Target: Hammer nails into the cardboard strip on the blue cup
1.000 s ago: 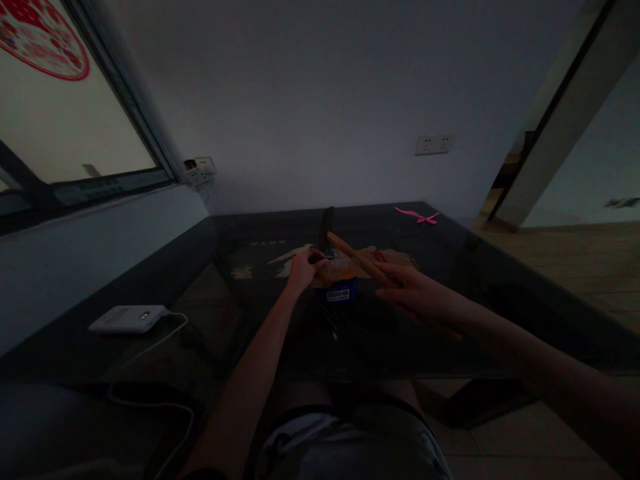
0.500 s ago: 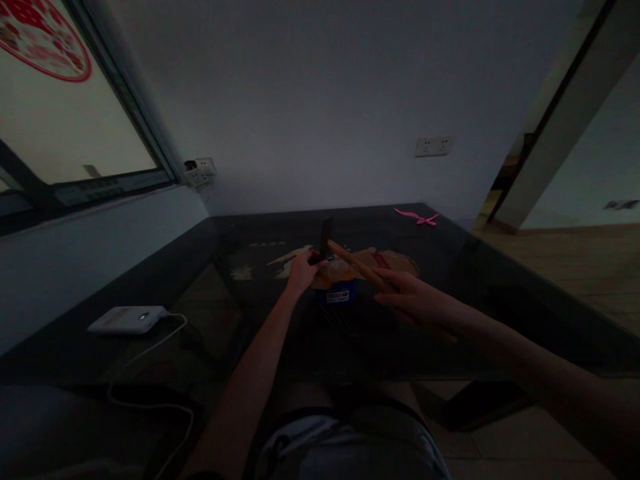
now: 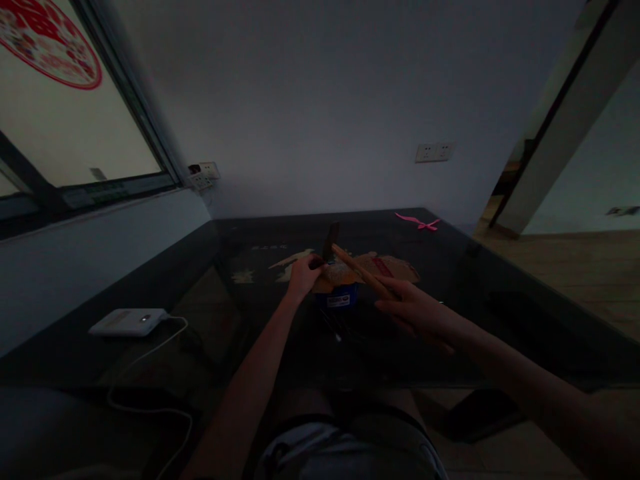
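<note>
My left hand (image 3: 303, 277) is closed at the lower end of a dark brown flat strip (image 3: 331, 240), which stands up and leans slightly right. My right hand (image 3: 417, 305) is wrapped round a light-brown wooden stick (image 3: 357, 268), whose far tip meets or lies very close to the strip. Below them sits a blue container (image 3: 339, 297) with a white label. Something tan and crumpled (image 3: 334, 275) lies over its top; the dim light hides what it is. Just behind to the right is a brown paper-like piece with a red patch (image 3: 395, 268).
A white power bank (image 3: 131, 322) with a white cable (image 3: 150, 351) lies on the left of the dark table (image 3: 280, 360). A pink ribbon (image 3: 423, 224) rests near the back right edge. Wall sockets (image 3: 434, 152) are above the table.
The upright strip leans a little more to the right. The stick's tip has shifted slightly right with it. The whole view has tilted slightly; both hands keep their grip.
</note>
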The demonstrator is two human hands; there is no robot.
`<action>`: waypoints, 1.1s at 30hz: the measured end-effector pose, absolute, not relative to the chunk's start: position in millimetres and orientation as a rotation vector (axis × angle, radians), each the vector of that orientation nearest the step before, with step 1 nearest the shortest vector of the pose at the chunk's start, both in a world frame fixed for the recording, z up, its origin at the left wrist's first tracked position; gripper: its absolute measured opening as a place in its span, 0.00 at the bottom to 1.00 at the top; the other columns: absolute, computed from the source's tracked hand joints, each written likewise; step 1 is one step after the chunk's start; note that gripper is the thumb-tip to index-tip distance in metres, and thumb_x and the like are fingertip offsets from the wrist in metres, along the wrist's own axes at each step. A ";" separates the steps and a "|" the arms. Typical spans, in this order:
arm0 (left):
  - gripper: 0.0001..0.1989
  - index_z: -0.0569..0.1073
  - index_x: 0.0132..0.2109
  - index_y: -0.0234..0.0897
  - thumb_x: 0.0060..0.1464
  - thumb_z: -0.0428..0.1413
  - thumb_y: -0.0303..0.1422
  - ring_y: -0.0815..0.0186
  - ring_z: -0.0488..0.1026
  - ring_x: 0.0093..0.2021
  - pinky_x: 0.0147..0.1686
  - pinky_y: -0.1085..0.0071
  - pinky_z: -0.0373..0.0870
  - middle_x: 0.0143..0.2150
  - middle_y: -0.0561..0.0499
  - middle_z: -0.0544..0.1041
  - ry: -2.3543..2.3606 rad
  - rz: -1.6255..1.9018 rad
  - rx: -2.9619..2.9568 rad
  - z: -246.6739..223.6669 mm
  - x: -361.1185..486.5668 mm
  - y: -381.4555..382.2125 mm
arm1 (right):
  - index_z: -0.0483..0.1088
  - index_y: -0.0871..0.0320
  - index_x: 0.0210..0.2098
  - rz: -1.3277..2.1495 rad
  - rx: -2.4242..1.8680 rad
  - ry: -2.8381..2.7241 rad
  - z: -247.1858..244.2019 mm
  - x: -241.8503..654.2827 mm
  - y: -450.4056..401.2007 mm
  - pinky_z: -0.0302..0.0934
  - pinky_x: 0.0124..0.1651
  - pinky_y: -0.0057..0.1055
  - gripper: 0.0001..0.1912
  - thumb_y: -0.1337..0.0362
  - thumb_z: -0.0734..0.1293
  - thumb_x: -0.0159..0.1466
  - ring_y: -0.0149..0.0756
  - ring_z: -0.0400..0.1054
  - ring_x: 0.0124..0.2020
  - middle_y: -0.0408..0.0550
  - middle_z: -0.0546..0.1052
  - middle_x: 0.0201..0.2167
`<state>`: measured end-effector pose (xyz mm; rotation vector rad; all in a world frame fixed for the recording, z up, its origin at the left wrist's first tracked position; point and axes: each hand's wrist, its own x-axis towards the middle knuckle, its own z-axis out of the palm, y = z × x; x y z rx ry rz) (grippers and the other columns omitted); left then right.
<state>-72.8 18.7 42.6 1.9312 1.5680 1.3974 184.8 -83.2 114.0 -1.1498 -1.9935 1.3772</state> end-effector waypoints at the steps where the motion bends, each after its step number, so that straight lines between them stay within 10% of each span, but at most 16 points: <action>1: 0.06 0.74 0.34 0.34 0.46 0.59 0.29 0.64 0.75 0.36 0.39 0.68 0.71 0.34 0.47 0.78 1.545 1.402 1.920 42.2 -72.8 19.2 | 0.54 0.58 0.61 1.387 -1.159 -1.949 112.1 186.5 -85.3 0.50 0.13 0.20 0.32 0.61 0.64 0.58 0.23 0.54 0.11 0.31 0.60 0.15; 13: 0.20 0.68 0.47 0.34 0.45 0.60 0.30 0.64 0.74 0.43 0.45 0.65 0.71 0.42 0.44 0.76 1.240 1.393 1.906 58.3 -75.4 9.0 | 0.56 0.56 0.61 1.347 -1.248 -1.595 77.3 226.1 -132.2 0.55 0.19 0.23 0.34 0.55 0.66 0.57 0.29 0.61 0.22 0.42 0.69 0.26; 22: 0.06 0.71 0.40 0.35 0.54 0.53 0.29 0.68 0.73 0.39 0.42 0.69 0.69 0.38 0.49 0.76 1.407 1.793 2.167 89.8 -65.1 -55.6 | 0.63 0.53 0.58 1.335 -1.284 -1.283 60.8 246.4 -168.4 0.65 0.26 0.29 0.35 0.53 0.70 0.52 0.36 0.68 0.27 0.46 0.73 0.28; 29: 0.07 0.71 0.42 0.38 0.57 0.51 0.31 0.67 0.71 0.43 0.44 0.70 0.64 0.41 0.51 0.75 1.017 0.670 2.873 47.4 -26.6 -108.9 | 0.62 0.53 0.59 1.369 -1.344 -1.011 53.0 243.8 -200.2 0.48 0.11 0.18 0.38 0.54 0.72 0.50 0.23 0.56 0.14 0.42 0.71 0.24; 33: 0.06 0.70 0.40 0.37 0.56 0.53 0.33 0.65 0.69 0.42 0.42 0.68 0.60 0.40 0.51 0.73 1.102 0.311 2.979 24.9 -20.5 -100.2 | 0.66 0.52 0.56 1.301 -1.384 -0.877 52.9 239.1 -209.1 0.62 0.20 0.21 0.35 0.54 0.72 0.49 0.32 0.69 0.26 0.49 0.76 0.37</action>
